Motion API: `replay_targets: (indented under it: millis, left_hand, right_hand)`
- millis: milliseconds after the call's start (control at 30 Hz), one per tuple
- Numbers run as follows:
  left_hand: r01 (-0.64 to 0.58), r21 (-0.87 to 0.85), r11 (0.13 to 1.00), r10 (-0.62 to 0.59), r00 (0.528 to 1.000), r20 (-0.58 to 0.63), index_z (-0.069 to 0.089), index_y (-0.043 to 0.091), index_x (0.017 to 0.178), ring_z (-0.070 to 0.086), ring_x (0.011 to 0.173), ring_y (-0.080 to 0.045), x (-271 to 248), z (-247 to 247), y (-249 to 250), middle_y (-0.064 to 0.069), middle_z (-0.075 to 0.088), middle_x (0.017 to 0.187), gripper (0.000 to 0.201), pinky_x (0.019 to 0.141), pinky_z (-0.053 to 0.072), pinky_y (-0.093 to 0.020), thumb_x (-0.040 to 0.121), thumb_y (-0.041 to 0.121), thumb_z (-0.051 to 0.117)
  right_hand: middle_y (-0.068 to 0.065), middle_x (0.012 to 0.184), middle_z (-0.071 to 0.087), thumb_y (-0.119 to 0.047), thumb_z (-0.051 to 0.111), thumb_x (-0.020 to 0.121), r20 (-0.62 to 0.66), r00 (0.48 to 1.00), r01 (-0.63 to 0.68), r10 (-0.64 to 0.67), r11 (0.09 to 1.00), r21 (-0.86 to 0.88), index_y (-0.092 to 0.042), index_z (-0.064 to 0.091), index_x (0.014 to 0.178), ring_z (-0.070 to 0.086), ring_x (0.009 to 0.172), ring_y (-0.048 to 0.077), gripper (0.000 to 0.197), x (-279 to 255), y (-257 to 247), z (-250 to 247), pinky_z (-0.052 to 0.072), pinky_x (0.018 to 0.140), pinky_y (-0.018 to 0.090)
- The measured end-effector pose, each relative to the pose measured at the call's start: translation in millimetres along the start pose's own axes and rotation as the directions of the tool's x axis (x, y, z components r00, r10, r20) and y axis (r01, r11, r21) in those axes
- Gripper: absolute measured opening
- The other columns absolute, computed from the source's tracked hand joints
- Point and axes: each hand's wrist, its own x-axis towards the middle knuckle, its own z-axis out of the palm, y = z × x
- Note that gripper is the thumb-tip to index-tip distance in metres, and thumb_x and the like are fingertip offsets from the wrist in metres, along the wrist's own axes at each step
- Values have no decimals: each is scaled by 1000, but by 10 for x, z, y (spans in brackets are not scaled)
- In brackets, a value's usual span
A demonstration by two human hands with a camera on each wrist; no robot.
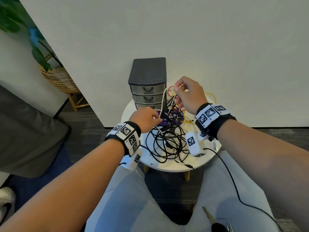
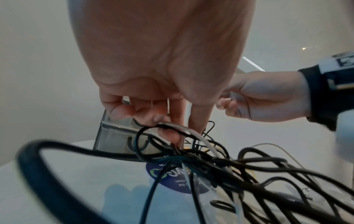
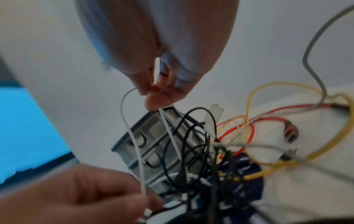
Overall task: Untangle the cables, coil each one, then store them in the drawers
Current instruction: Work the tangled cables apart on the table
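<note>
A tangle of black cables (image 1: pixel 167 141) lies on the small round white table (image 1: pixel 147 158), mixed with a yellow cable (image 1: pixel 211 95) and a red cable (image 3: pixel 252 133). My right hand (image 1: pixel 187 96) is raised above the heap and pinches a loop of thin white cable (image 3: pixel 134 136) between thumb and fingers. My left hand (image 1: pixel 145 118) sits lower at the heap's left edge, its fingers curled round the same white cable (image 2: pixel 191 131) and some black strands. The grey three-drawer unit (image 1: pixel 148 84) stands behind the heap with all drawers closed.
A purple round sticker (image 1: pixel 173 117) lies under the cables. A wall stands right behind the table. At left are a wicker plant stand (image 1: pixel 58 79) and a grey seat (image 1: pixel 25 131). My knees (image 1: pixel 127 198) sit under the table's near edge, with keys (image 1: pixel 215 221) on my lap.
</note>
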Motion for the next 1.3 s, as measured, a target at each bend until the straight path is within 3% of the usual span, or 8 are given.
replay_targets:
  millis: [167, 267, 367, 467, 600, 733, 1033, 1300]
  left_hand:
    - [15, -47, 999, -21, 991, -134, 51, 27, 72, 56, 75, -20, 14, -29, 44, 5, 58, 75, 33, 65, 40, -29, 104, 32, 52]
    - [-15, -107, 994, -9, 975, -223, 49, 24, 80, 61, 72, -22, 7, -70, 127, 1, 65, 79, 28, 62, 45, -31, 107, 31, 43]
    - [-65, -154, 986, 17, 955, -296, 48, 21, 91, 66, 71, -21, 17, -124, 211, 3, 69, 80, 25, 68, 54, -39, 109, 34, 35]
    - [-136, -174, 975, 68, 935, -347, 50, 20, 91, 65, 68, -16, 7, -191, 277, 4, 68, 76, 25, 66, 54, -37, 109, 34, 39]
    - [-154, -286, 946, 70, 956, -284, 54, 14, 92, 62, 67, -14, -71, -168, 305, 3, 69, 78, 25, 65, 50, -33, 108, 29, 42]
    - [-95, -305, 948, 44, 984, -171, 57, 9, 94, 63, 77, -20, -71, -60, 241, -1, 70, 87, 28, 75, 51, -40, 107, 26, 40]
    - [-63, -197, 978, 51, 997, -66, 61, 7, 99, 62, 87, -29, -88, 63, 105, -9, 67, 93, 28, 83, 51, -45, 107, 29, 45]
    - [-73, -87, 994, 60, 988, -142, 67, 16, 91, 61, 84, -21, -142, -72, 17, -1, 65, 88, 37, 80, 50, -35, 109, 24, 35]
  right_hand:
    - [2, 117, 58, -22, 52, 97, 52, 994, 104, -91, 908, -405, -28, 55, 125, 65, 94, 28, 29, 16, -62, -117, 56, 84, 46]
    - [-2, 141, 41, -13, 51, 93, 139, 941, 335, -307, 801, -497, -34, 36, 149, 60, 80, 20, 61, -47, -281, -167, 50, 72, 35]
    - [1, 137, 51, -17, 46, 99, 398, 890, 435, -222, 673, -597, -27, 44, 146, 60, 104, 21, 48, -109, -421, -63, 49, 79, 36]
    - [4, 114, 62, -25, 44, 103, 424, 905, 366, -37, 574, -732, -22, 59, 118, 61, 100, 27, 22, -88, -395, -9, 46, 75, 37]
    - [0, 85, 61, -28, 45, 103, 322, 933, 326, -163, 766, -554, -25, 57, 81, 59, 78, 22, 25, 26, -408, -108, 46, 69, 36]
    - [-12, 71, 54, -18, 49, 101, 80, 918, 394, -387, 877, -274, -12, 65, 85, 48, 64, -2, 24, 30, -670, -247, 33, 61, 15]
    - [-6, 81, 66, -14, 48, 99, -372, 820, 439, -435, 895, -79, -7, 66, 88, 55, 71, 2, 22, -7, -931, -516, 42, 67, 19]
    - [1, 81, 65, -16, 45, 103, 10, 988, 148, -157, 906, -395, -12, 70, 88, 54, 67, 15, 29, 21, -464, -668, 38, 59, 20]
